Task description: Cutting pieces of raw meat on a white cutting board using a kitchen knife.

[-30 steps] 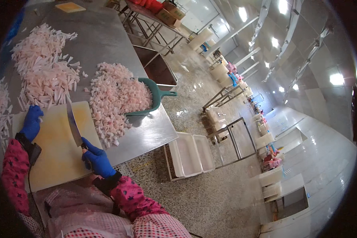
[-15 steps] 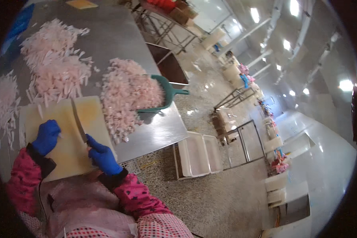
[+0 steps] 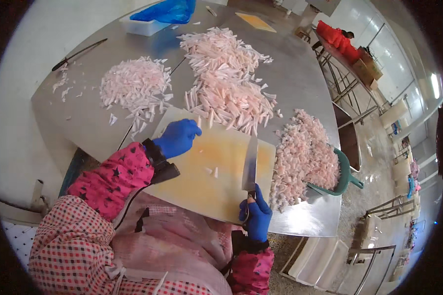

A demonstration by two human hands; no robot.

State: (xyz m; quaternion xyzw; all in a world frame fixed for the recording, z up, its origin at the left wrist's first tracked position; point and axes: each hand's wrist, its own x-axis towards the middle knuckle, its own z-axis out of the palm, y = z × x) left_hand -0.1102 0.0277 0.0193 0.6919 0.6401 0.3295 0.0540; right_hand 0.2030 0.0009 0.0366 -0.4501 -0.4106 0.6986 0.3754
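My right hand [image 3: 258,215], in a blue glove, grips the handle of a broad-bladed knife [image 3: 251,164]. The blade points away from me near the right side of a white, yellow-stained cutting board [image 3: 192,184]. Above the board's far left part is my blue-gloved left hand [image 3: 178,138], fingers curled together; whatever they hold is hidden. A few small pale slivers [image 3: 211,171] lie mid-board. Just beyond the board rises a heap of pale pink strips [image 3: 229,93]. To its right lies a pile of small chopped pink pieces [image 3: 300,162], partly in a green scoop [image 3: 347,172].
Another pile of strips [image 3: 135,86] lies at left on the metal table [image 3: 88,118]. Farther back are a second knife [image 3: 79,54], a white tub [image 3: 145,27] with blue plastic, and a yellowish board [image 3: 255,21]. White bins [image 3: 312,260] stand on the floor at right.
My view has swung left, so the scene sits farther right. My left hand has moved to the board's far left edge. The knife has shifted to the board's right side.
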